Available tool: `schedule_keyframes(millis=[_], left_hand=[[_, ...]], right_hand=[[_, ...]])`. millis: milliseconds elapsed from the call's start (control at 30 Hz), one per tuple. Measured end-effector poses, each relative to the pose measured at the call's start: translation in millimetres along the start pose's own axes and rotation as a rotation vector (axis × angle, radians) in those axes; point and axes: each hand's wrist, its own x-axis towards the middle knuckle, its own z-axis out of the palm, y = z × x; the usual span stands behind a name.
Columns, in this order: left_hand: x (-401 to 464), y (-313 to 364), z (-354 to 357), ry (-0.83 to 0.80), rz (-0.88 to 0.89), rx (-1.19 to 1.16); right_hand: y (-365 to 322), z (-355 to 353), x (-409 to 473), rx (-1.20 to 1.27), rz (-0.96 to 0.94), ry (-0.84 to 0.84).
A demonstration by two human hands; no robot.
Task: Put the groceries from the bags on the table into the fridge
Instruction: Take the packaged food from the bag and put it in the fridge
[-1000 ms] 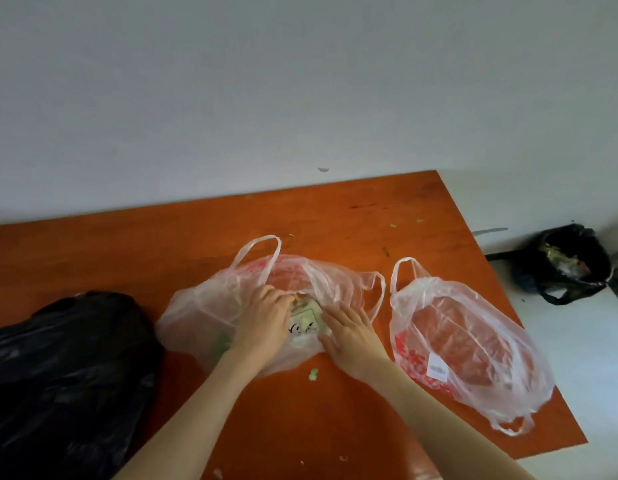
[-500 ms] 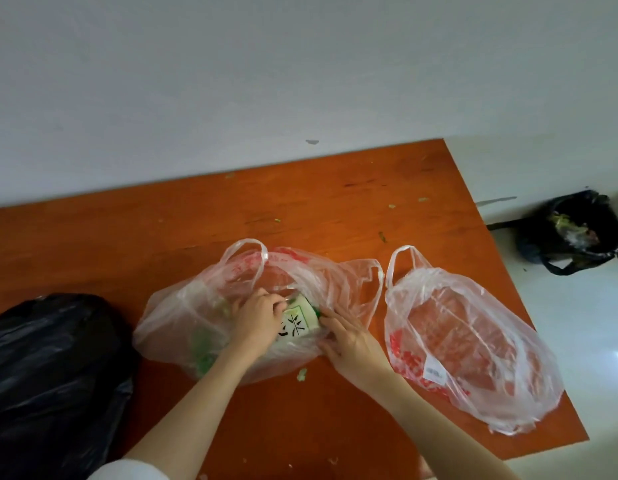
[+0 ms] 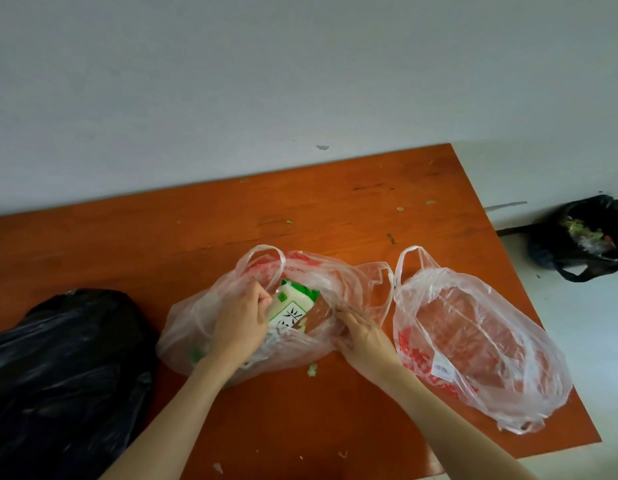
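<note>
Black bag [image 3: 58, 375] cut off at left edge

A plain home room, probably a kitchen corner, is suggested: an orange wooden worktop [image 3: 300, 216] strewn with vegetable scraps is set against a bare pale wall [image 3: 266, 81], and a black rubbish bag [image 3: 584, 237] holding food waste is left on the floor.
</note>
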Motion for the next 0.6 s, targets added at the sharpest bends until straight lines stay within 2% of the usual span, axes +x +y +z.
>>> schedule_keyframes(millis=[100,200,267,333,367,500,600], left_hand=[[-7,2,-11,0.056,0.019,-0.031],[-10,10,-21,0.119,0.057,-0.105],[-13,17,-31,0.155,0.118,-0.147],[-17,27,-44,0.174,0.175,-0.201],[-18,31,-51,0.185,0.197,-0.247],[-24,53,-77,0.219,0.258,-0.493],[-30,66,-97,0.194,0.321,-0.650]], right_hand=[[-10,-4,3,-0.007,-0.010,0.057],[-25,-17,3,-0.070,-0.012,0.248],[-39,-31,-1,0.176,-0.035,0.266],[-58,-47,-5,0.533,-0.028,0.108],[-64,-52,-5,0.619,-0.024,0.060],[-85,-69,-6,0.713,-0.033,0.043],[-104,-87,-14,0.819,-0.097,0.176]])
